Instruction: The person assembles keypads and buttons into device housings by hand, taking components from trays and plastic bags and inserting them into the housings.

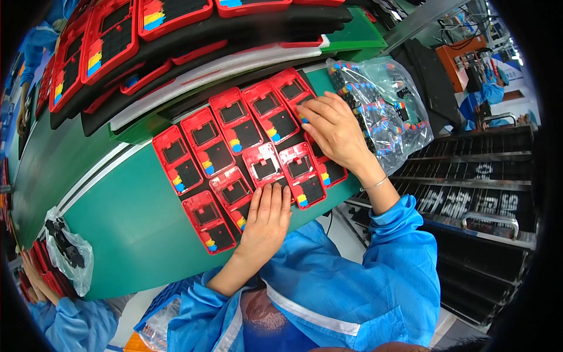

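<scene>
Two rows of red plastic casings (219,112) lie on the green table, each with a window frame; most have a black keypad with yellow, blue and red keys. My left hand (271,216) rests with flat, outstretched fingers on the lower part of a front-row casing (262,162), hiding most of its keypad area. At the right end of the back row, my right hand (335,130) covers the lower half of another casing (290,89). Its fingers are stretched and slightly bent, with the tips by coloured keys. Nothing held shows in either hand.
A clear plastic bag (390,111) of black keypads with coloured keys lies at the right. Above the table, a raised shelf carries more red casings (170,17) on black foam. Another bag (69,249) lies at far left, near another person's hands (36,276). Metal-framed racks (469,199) stand right.
</scene>
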Demonstrator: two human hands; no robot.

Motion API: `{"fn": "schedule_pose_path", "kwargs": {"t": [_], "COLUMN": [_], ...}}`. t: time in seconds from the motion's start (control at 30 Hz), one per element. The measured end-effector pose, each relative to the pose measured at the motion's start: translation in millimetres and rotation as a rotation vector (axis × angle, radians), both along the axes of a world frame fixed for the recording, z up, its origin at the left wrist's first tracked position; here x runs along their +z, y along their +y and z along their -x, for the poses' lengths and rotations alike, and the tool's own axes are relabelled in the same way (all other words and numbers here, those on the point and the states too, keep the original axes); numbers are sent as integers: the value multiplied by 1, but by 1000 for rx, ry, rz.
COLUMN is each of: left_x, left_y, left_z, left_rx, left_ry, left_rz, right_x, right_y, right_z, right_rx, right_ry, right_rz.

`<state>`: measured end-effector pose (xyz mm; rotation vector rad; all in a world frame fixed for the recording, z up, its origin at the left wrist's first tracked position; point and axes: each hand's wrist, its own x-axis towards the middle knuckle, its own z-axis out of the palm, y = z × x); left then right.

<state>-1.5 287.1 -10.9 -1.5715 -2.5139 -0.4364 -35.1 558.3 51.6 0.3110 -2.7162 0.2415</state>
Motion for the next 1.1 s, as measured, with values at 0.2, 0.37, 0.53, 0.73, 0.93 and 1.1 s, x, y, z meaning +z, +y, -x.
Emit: {"fn": "schedule_pose_path", "kwargs": {"t": [0.2, 0.37, 0.53, 0.73, 0.93, 1.1], "left_x": [1, 1, 1, 1, -1, 0], "left_y": [1, 1, 0, 0, 1, -3], "left_z": [2, 0, 0, -1, 0, 1], "left_rx": [4, 0, -2, -3, 6, -15], "left_ry": [14, 0, 5, 18, 30, 28], "left_rz": [-8, -27, -31, -27, -28, -22], "right_x": [-5, -2, 3, 0, -8, -6], "right_y": [-8, -14, -18, -28, -66, -73], "right_z": [19, 26, 30, 16, 28, 40], "right_rx": [164, 170, 184, 90, 306, 352], "right_ry": [-84, -113, -131, -124, -63, -153], "right_rz": [19, -37, -103, -221, 26, 49]}}
